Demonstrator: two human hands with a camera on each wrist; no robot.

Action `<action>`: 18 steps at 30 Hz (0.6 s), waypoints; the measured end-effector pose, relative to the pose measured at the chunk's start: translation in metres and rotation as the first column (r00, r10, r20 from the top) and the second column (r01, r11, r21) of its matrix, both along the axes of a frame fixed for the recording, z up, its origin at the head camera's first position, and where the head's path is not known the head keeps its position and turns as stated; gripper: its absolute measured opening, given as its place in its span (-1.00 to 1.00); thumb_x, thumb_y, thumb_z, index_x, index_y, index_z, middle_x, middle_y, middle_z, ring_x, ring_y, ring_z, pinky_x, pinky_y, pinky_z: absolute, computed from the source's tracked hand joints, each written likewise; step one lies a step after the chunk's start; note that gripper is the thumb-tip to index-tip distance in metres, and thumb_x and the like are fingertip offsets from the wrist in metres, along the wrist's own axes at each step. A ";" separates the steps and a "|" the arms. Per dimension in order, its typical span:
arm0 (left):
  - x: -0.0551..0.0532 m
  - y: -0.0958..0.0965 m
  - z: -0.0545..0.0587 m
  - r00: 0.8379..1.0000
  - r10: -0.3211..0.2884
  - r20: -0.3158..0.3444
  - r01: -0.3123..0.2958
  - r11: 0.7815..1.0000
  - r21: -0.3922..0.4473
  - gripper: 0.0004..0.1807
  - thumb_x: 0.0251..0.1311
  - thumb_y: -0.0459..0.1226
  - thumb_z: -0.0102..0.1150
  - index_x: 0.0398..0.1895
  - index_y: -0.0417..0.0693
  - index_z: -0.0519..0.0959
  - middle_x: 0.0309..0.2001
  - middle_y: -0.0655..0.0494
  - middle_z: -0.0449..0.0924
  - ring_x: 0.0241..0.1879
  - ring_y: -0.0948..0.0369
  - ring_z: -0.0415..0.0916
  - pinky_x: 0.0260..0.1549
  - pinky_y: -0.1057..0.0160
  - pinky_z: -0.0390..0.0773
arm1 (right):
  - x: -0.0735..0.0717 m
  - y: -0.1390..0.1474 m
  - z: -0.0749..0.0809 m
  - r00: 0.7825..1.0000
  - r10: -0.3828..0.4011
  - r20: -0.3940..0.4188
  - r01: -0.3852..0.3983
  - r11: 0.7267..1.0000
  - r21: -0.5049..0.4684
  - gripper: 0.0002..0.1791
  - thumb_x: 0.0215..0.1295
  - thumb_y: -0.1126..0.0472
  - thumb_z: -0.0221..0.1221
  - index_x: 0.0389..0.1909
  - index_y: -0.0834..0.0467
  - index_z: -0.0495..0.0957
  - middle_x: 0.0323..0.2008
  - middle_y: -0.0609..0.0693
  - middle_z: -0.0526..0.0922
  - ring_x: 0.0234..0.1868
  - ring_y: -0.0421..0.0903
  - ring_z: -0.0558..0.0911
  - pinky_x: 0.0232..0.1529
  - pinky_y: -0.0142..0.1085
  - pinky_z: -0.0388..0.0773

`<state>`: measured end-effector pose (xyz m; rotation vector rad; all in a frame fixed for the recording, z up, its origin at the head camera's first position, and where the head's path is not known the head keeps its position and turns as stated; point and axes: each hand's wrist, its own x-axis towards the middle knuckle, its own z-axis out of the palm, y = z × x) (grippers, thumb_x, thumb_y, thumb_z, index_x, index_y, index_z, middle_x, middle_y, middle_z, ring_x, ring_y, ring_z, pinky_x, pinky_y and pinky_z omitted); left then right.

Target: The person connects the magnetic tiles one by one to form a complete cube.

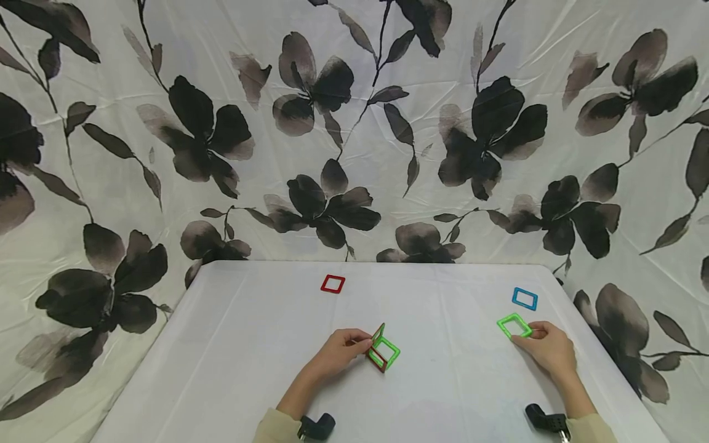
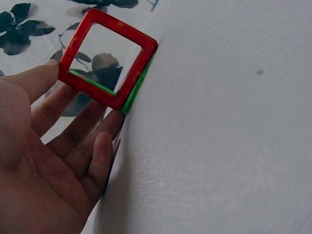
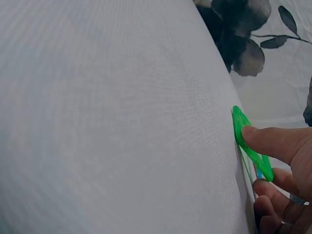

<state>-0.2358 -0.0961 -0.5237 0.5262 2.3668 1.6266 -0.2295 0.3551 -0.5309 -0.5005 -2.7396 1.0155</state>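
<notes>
In the head view my left hand (image 1: 339, 354) holds a small joined piece of square magnetic tiles. One green frame tile (image 1: 392, 345) of it lies low, and others stand up along its edges. The left wrist view shows a red frame tile (image 2: 125, 26) facing the camera, thumb at its corner, with green (image 2: 140, 84) behind its lower edge. On the right side of the table my right hand (image 1: 549, 352) pinches a single green square tile (image 1: 503, 330) between thumb and fingers. That tile is tilted close to the tabletop in the right wrist view.
A loose red square tile (image 1: 330, 291) lies near the table's back edge. A blue square tile (image 1: 524, 306) rests just behind the right hand's tile. The white table (image 1: 249, 320) meets a flower-patterned curtain (image 1: 410, 141) at the back.
</notes>
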 end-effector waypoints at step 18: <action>0.011 0.000 0.021 1.000 -0.016 -0.011 0.017 1.000 0.015 -0.72 0.37 -0.29 0.12 -0.08 -0.38 0.62 -0.23 -0.13 0.65 -0.20 -0.05 0.55 -0.29 0.29 0.48 | -0.017 -0.044 -0.004 0.974 0.045 -0.222 -0.117 0.940 -0.321 -0.72 0.30 0.30 0.23 -0.02 0.33 0.55 -0.29 0.17 0.56 -0.48 -0.15 0.63 -0.45 -0.35 0.61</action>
